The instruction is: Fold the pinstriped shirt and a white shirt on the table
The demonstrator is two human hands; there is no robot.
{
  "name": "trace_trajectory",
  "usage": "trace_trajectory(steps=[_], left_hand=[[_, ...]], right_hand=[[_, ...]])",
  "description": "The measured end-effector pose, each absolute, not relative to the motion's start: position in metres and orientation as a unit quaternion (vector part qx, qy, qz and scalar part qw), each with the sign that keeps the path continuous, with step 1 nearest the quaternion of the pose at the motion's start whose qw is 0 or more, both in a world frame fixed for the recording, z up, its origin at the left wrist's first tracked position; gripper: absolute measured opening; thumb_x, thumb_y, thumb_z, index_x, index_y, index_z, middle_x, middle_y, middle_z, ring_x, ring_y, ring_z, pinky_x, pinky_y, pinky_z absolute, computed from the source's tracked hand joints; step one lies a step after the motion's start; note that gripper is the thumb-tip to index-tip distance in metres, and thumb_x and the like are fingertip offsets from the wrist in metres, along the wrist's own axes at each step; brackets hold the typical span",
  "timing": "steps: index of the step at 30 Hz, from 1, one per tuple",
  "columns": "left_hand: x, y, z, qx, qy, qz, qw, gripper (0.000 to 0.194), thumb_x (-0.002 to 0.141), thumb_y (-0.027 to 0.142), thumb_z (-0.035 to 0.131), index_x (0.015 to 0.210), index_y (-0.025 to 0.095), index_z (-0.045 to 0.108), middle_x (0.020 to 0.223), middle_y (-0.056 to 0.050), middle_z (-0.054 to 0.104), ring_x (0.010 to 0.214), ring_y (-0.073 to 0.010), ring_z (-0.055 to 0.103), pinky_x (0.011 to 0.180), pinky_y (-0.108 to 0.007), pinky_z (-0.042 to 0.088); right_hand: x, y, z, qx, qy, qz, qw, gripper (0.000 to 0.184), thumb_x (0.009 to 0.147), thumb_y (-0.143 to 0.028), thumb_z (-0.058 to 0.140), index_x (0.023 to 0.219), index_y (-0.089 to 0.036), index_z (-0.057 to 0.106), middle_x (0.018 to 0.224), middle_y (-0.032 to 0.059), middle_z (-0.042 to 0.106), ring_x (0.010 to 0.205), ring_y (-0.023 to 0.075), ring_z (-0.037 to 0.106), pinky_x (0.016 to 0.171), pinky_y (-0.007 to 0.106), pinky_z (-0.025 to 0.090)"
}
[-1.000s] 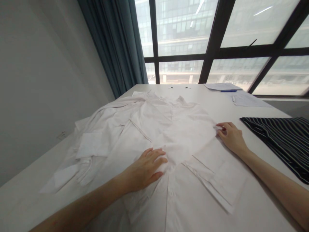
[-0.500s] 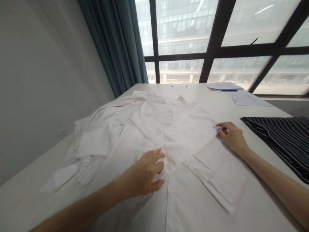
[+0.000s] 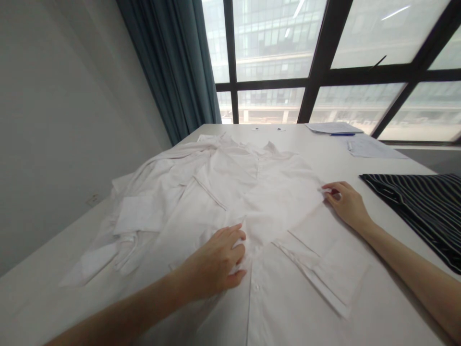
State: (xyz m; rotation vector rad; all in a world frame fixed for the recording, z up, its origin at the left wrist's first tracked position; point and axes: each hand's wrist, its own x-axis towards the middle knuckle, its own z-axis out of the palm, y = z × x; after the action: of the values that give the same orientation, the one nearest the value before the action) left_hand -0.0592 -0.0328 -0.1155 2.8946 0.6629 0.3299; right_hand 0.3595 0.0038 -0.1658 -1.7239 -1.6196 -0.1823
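Observation:
A white button-up shirt (image 3: 273,192) lies spread on the table, collar toward the window and button placket running down the middle. My left hand (image 3: 219,259) is over its front, left of the placket, fingers curled into bunched white cloth; the palm hides part of what they grip. At the shirt's right side, my right hand (image 3: 345,204) pinches the edge of the fabric between thumb and fingers. The right sleeve is folded inward, and its cuff (image 3: 334,264) rests on the shirt front between my hands.
More white garments (image 3: 140,214) lie rumpled at the left, partly under the shirt. A dark striped folded cloth (image 3: 425,202) is on the right. Papers (image 3: 376,148) and a blue pen (image 3: 342,134) sit at the table's far right, below the windows. A blue curtain (image 3: 176,67) hangs at the back left.
My left hand has shifted very slightly, and the cloth around its fingers has moved a little. My right hand keeps its pinch in the same place.

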Motion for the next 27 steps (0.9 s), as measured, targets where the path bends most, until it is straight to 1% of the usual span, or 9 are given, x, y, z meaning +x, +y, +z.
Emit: trace_trajectory(steps=[4, 8, 13, 19, 23, 27], left_hand=[[-0.059, -0.032, -0.113, 0.967, 0.211, 0.125, 0.076, 0.008, 0.080, 0.009, 0.061, 0.081, 0.016, 0.057, 0.116, -0.014, 0.064, 0.127, -0.0309, 0.054, 0.109, -0.046, 0.045], [-0.059, -0.030, -0.116, 0.966, 0.206, 0.132, 0.090, 0.010, 0.079, 0.006, 0.057, 0.081, 0.015, 0.058, 0.121, -0.014, 0.063, 0.133, -0.0315, 0.050, 0.112, -0.046, 0.043], [-0.060, -0.030, -0.119, 0.966, 0.197, 0.129, 0.104, 0.009, 0.083, 0.007, 0.055, 0.085, 0.014, 0.060, 0.123, -0.015, 0.062, 0.135, -0.0305, 0.048, 0.114, -0.046, 0.042], [-0.057, -0.030, -0.118, 0.966, 0.205, 0.134, 0.086, 0.015, 0.095, 0.012, 0.048, 0.084, 0.016, 0.058, 0.122, -0.014, 0.063, 0.129, -0.0272, 0.054, 0.110, -0.045, 0.046], [-0.057, -0.026, -0.122, 0.967, 0.195, 0.154, 0.059, 0.011, 0.094, 0.011, 0.049, 0.088, 0.017, 0.056, 0.117, -0.012, 0.064, 0.123, -0.0251, 0.057, 0.106, -0.044, 0.048], [-0.058, -0.022, -0.126, 0.966, 0.203, 0.154, 0.045, 0.010, 0.094, 0.012, 0.048, 0.089, 0.018, 0.054, 0.117, -0.012, 0.064, 0.122, -0.0245, 0.056, 0.104, -0.042, 0.048]], right_hand=[[0.361, 0.004, -0.167, -0.670, -0.636, -0.065, 0.378, 0.019, 0.080, -0.027, 0.054, 0.092, -0.022, 0.069, 0.089, 0.0078, 0.064, 0.068, 0.0201, 0.061, 0.071, 0.037, 0.051], [0.360, 0.005, -0.167, -0.671, -0.636, -0.063, 0.375, 0.020, 0.078, -0.025, 0.053, 0.091, -0.021, 0.069, 0.091, 0.0080, 0.064, 0.069, 0.0197, 0.061, 0.072, 0.036, 0.052], [0.359, 0.004, -0.166, -0.677, -0.634, -0.067, 0.367, 0.020, 0.079, -0.024, 0.052, 0.089, -0.022, 0.069, 0.094, 0.0086, 0.065, 0.069, 0.0203, 0.062, 0.072, 0.037, 0.052], [0.357, 0.003, -0.165, -0.684, -0.627, -0.060, 0.369, 0.021, 0.079, -0.022, 0.051, 0.088, -0.022, 0.069, 0.097, 0.0098, 0.067, 0.071, 0.0215, 0.063, 0.073, 0.038, 0.053], [0.357, 0.003, -0.164, -0.687, -0.624, -0.058, 0.368, 0.020, 0.079, -0.024, 0.052, 0.088, -0.023, 0.069, 0.095, 0.0093, 0.067, 0.071, 0.0217, 0.063, 0.073, 0.038, 0.053], [0.358, 0.003, -0.163, -0.692, -0.622, -0.062, 0.362, 0.020, 0.078, -0.025, 0.054, 0.090, -0.023, 0.070, 0.093, 0.0091, 0.067, 0.068, 0.0212, 0.061, 0.073, 0.039, 0.053]])
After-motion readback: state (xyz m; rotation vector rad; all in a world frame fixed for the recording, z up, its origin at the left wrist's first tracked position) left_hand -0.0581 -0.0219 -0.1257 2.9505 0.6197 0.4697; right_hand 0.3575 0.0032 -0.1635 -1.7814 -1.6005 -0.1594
